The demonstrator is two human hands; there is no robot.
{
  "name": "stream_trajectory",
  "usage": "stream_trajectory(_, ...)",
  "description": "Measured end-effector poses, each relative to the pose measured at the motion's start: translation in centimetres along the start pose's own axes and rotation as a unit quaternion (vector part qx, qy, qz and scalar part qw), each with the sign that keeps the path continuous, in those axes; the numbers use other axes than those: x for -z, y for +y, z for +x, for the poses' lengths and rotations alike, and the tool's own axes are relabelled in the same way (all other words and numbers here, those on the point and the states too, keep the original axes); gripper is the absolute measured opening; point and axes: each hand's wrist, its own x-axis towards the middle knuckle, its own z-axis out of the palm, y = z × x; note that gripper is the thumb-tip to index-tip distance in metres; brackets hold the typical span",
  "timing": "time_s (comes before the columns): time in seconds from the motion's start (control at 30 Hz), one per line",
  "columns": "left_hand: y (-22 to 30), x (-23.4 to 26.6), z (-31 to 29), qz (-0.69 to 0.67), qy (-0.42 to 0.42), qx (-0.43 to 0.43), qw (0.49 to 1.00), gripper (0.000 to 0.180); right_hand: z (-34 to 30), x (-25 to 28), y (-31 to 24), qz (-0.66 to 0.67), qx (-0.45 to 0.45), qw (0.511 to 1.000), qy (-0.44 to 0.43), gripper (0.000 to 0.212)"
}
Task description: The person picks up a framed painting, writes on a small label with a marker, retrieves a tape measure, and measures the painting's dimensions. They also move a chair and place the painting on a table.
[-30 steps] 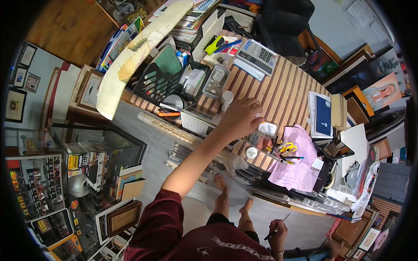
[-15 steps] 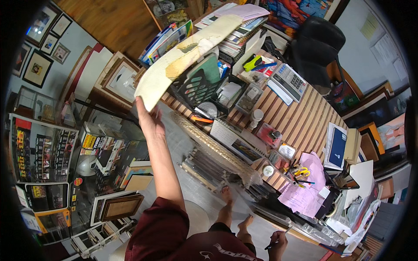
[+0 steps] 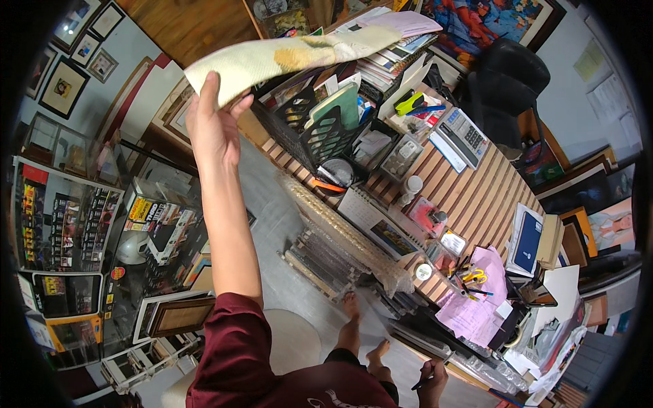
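A long cream strip (image 3: 250,65), leather-like with yellowish worn patches, stretches from my left hand (image 3: 215,122) toward the back of the desk. My left thumb and fingers grip its near end. The strip's far end is over a stack of papers and books (image 3: 391,64); I cannot tell whether it touches them. Down at the lower right, my right hand (image 3: 432,382) is closed around a dark pen (image 3: 420,383), low by my body and apart from the strip.
The striped wooden desk (image 3: 469,183) carries a black file holder (image 3: 299,132), a calculator (image 3: 460,139), a desk calendar (image 3: 377,221), yellow scissors (image 3: 475,276) and pink papers (image 3: 469,309). Bubble-wrapped lengths (image 3: 326,228) lean along its front. A glass case (image 3: 146,224) and frames stand left. A black chair (image 3: 507,85) is behind.
My left hand has moved up and left, carrying the strip's near end with it. The strip now lies flatter across the view. My right hand still holds the pen low down.
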Motion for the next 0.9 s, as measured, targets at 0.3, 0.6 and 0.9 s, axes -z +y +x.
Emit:
stream_trajectory(0.3, -6.8, 7.4, -4.6, 0.023, 0.083, 0.104, 0.991, 0.051, -1.2, 0.0, 1.2, -0.044, 0.021, 0.999, 0.020, 0.019)
stream_trajectory(0.6, -16.6, 16.2, -29.3, 0.183, -0.035, 0.385, 0.904, 0.047, 0.6, 1.3, -1.1, 0.027, 0.031, 0.999, -0.036, 0.017)
stream_trajectory(0.9, -13.5, 20.2, -46.7, 0.391, -0.407, 0.465, 0.682, 0.035, -1.1, 1.2, 1.0, 0.077, 0.035, 0.996, 0.016, 0.009)
